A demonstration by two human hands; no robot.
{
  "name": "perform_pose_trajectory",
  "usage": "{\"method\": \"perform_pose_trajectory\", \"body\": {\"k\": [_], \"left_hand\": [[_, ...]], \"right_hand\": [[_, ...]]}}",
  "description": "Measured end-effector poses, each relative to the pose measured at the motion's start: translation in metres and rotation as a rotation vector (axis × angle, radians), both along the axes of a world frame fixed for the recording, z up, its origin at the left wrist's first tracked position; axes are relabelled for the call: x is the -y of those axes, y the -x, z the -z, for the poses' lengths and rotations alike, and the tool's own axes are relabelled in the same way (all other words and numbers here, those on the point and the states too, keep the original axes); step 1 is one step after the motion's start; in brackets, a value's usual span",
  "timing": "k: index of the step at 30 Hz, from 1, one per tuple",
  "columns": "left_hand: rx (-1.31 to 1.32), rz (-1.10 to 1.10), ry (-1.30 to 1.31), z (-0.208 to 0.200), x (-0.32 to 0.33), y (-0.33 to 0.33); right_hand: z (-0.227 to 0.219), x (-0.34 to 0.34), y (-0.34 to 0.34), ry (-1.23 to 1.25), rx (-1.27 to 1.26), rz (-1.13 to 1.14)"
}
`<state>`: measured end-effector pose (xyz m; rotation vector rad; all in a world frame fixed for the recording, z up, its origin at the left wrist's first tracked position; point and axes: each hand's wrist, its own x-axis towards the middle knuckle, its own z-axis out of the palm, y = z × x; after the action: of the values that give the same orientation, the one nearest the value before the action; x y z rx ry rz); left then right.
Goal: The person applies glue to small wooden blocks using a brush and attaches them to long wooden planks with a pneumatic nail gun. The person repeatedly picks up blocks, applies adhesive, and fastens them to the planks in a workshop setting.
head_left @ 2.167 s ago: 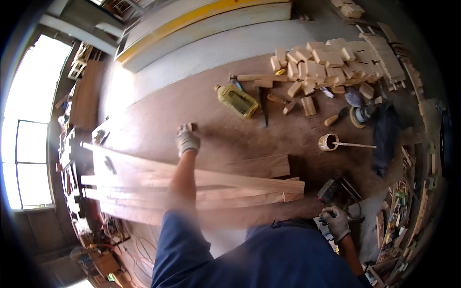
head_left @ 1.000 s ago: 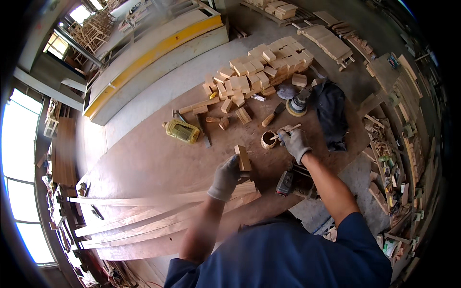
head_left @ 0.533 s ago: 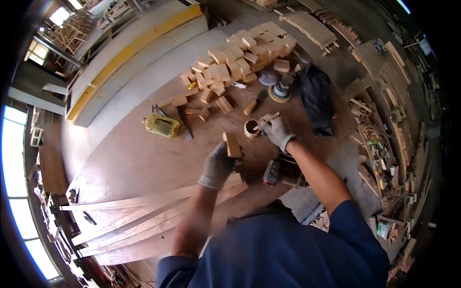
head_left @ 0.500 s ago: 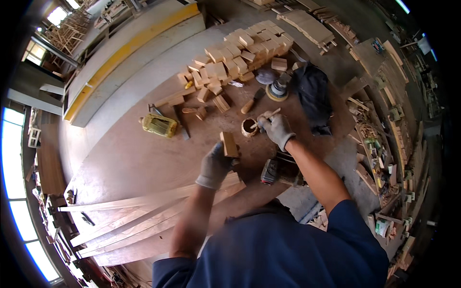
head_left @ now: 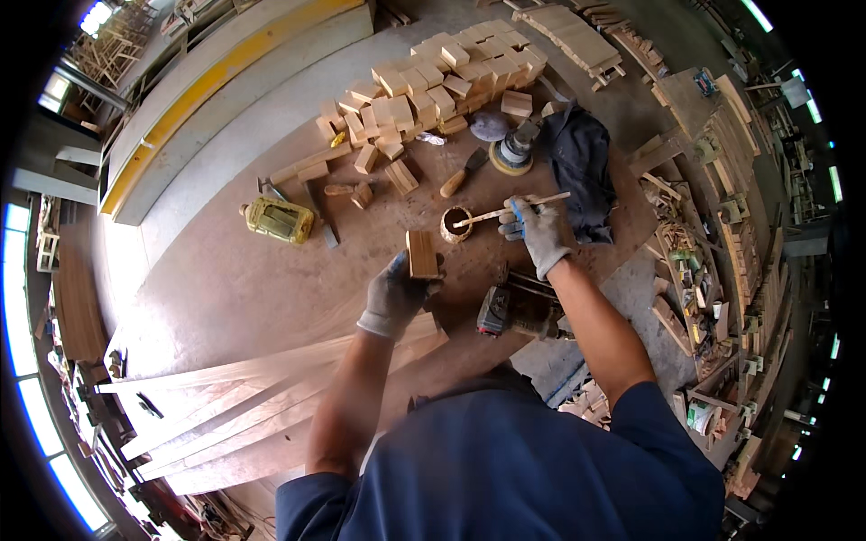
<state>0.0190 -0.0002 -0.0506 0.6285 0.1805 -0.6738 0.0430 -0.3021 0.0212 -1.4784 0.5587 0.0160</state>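
Two gloved hands work over the wide brown table [head_left: 225, 288], and I take the small round glue pot [head_left: 456, 224] as my landmark. The left hand [head_left: 397, 293], in a dark grey glove, is just below and to the left of the pot. Its fingers [head_left: 395, 270] are clamped on a short rectangular block of light wood [head_left: 421, 253], which stands with its long axis pointing away from the person, its far end near the pot but not touching it.

The right hand [head_left: 541, 234], in a pale glove with blue tips, is to the right of the pot. Its fingers [head_left: 516, 216] are closed around a thin wooden stick [head_left: 510, 209]. The stick lies almost level, and its left end reaches over the rim of the pot. So the stick tip is between pot and block, and the block's upper face lies to the left and a little below that tip. The right hand is the nearer one to the pot.

Beyond the pot lies a pile of similar light wooden blocks [head_left: 433, 81], a round sander [head_left: 514, 151] and a dark cloth [head_left: 582, 171]. A yellow plastic can [head_left: 278, 219] lies to the left of the pot, and long pale boards [head_left: 253, 397] lie below it.
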Motion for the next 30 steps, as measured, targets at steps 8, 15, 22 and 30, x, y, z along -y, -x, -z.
{"method": "perform_pose_trajectory", "body": {"k": [8, 15, 22, 30], "left_hand": [[-0.142, -0.029, 0.259, -0.008, -0.002, 0.002], [-0.066, -0.044, 0.148, 0.008, 0.003, 0.003], [-0.114, -0.035, 0.26, 0.004, 0.009, 0.003], [-0.056, 0.009, 0.248, -0.019, 0.014, 0.008]], "right_hand": [[0.008, 0.01, 0.004, -0.124, 0.016, 0.081], [-0.01, 0.025, 0.012, -0.247, 0.061, 0.123], [-0.06, -0.004, 0.044, -0.357, 0.164, -0.001], [-0.072, -0.023, 0.053, -0.126, 0.2, -0.073]]}}
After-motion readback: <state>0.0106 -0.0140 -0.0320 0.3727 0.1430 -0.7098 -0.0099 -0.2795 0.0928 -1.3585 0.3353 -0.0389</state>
